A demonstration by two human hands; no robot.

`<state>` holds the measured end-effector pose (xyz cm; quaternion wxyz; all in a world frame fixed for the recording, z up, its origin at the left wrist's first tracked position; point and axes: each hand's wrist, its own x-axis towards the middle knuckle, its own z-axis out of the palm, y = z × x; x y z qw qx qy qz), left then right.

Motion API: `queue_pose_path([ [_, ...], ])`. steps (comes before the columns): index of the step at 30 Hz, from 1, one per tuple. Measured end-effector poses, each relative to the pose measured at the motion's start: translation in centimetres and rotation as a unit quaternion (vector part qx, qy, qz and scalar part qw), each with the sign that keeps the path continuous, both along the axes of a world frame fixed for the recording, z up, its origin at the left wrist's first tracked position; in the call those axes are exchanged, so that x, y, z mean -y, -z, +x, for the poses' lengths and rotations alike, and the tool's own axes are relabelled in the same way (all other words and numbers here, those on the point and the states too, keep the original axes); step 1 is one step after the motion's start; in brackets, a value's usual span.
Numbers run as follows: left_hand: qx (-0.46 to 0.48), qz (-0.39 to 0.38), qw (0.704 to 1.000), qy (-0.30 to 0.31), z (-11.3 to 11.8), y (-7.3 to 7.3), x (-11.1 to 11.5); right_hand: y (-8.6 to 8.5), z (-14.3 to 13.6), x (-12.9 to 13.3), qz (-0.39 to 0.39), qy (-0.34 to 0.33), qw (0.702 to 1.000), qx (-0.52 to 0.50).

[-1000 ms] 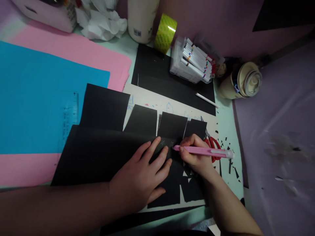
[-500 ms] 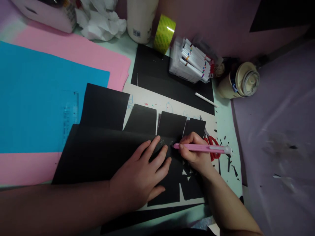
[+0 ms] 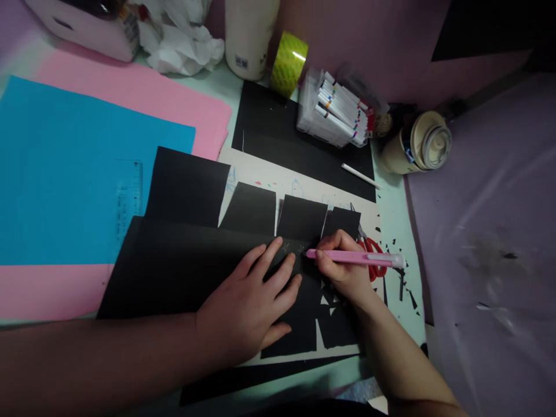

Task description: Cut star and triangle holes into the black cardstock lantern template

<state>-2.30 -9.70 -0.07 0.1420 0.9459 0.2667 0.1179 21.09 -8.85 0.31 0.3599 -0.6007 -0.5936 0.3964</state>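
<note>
Near the front edge of the mint-green surface (image 3: 396,208), notched black paper (image 3: 186,260) is showing two small pale stars (image 3: 285,247); blue writing (image 3: 232,175) beyond is looking illegible. Left hand (image 3: 243,307) is lying spread on the paper; right hand's grip (image 3: 343,266) is pinching a pink pen (image 3: 347,257).

Right hand (image 3: 347,278): thumb and fingers pinched, knuckles bent.
Right forearm (image 3: 403,347): slants down-right from the grip.
Left hand (image 3: 249,298): palm down, fingers spread, just left of the grip.
Left forearm (image 3: 108,359): nearly level, farther left.
</note>
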Motion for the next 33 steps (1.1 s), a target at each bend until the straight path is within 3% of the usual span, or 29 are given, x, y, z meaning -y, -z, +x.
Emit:
queue_pose_path([
  [16,0.003,-0.002,1.0,0.001,0.08,0.13,-0.03,-0.07,0.15,0.09,0.021,-0.038,0.999,-0.02],
  [33,0.001,0.001,1.0,0.001,0.04,-0.04,-0.03,-0.11,-0.01,-0.09,0.006,-0.013,1.0,-0.007],
])
